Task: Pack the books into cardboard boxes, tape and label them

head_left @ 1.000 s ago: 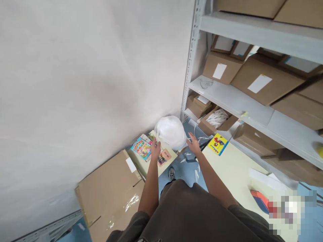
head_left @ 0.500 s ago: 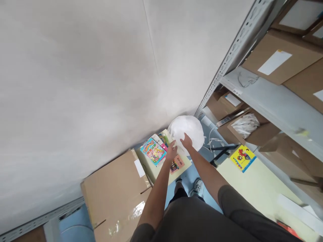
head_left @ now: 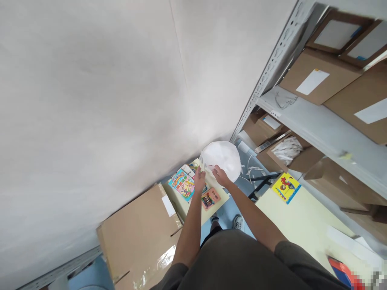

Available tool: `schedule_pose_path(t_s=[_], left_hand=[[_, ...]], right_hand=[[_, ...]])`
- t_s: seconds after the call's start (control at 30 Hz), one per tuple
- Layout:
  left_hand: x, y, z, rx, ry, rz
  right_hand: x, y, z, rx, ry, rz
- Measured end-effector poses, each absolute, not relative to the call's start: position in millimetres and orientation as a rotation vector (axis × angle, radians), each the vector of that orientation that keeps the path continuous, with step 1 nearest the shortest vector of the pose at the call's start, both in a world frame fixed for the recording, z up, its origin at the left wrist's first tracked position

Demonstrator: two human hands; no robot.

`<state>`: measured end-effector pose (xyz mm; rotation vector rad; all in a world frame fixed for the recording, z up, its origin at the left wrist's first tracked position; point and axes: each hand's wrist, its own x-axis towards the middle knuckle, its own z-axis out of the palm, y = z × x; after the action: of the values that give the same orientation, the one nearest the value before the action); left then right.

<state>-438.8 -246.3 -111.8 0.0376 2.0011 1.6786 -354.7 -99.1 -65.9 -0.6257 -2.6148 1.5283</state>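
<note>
My left hand [head_left: 199, 180] is over the books on a pale yellow tabletop, its fingers stretched out and apart. Beside it, at the near-left rim of a round white bag-like liner [head_left: 225, 159], is my right hand [head_left: 220, 176]. Its fingers look pinched together; whatever thin thing they hold is too small to name. A blue and pink picture book [head_left: 182, 184] lies left of my left hand, partly over other booklets. An orange booklet [head_left: 211, 198] lies below both hands, near the tabletop's edge.
A large taped cardboard box [head_left: 137, 231] stands at the lower left. On the right, a metal shelf [head_left: 305, 114] holds several cardboard boxes. A yellow book [head_left: 286, 187] lies on another pale tabletop [head_left: 281, 217]. White strips lie on the blue floor by a black bar.
My right hand has drawn back slightly toward me and its fingers have closed in. My left hand has shifted a little left, its fingers straighter. The view has moved slightly.
</note>
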Motion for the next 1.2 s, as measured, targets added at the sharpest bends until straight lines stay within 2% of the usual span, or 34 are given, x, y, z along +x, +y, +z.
schedule_pose_path(t_s=[0.3, 0.57, 0.7, 0.8, 0.9, 1.07, 1.2], left_hand=[[-438, -180, -48, 0.479, 1.698, 1.749], [-437, -142, 30, 0.717, 1.764, 1.769], [-438, -133, 39, 0.703, 1.846, 1.749], [-421, -130, 22, 0.538, 1.995, 1.634], [-389, -131, -2, 0.305, 2.006, 1.462], [-321, -130, -13, 0.470, 1.555, 1.477], [-274, -125, 0, 0.619, 1.429, 1.438]], right_hand=[[-319, -60, 22, -0.878, -2.211, 1.326], [-314, 21, 168, -0.536, -1.607, 1.327], [-274, 32, 217, -0.456, -1.412, 1.433], [-220, 39, 217, -0.519, -1.235, 1.458], [-149, 52, 192, -0.624, -0.988, 1.430], [-19, 58, 121, -0.784, -0.625, 1.405], [65, 39, 62, -0.987, -0.477, 1.331]])
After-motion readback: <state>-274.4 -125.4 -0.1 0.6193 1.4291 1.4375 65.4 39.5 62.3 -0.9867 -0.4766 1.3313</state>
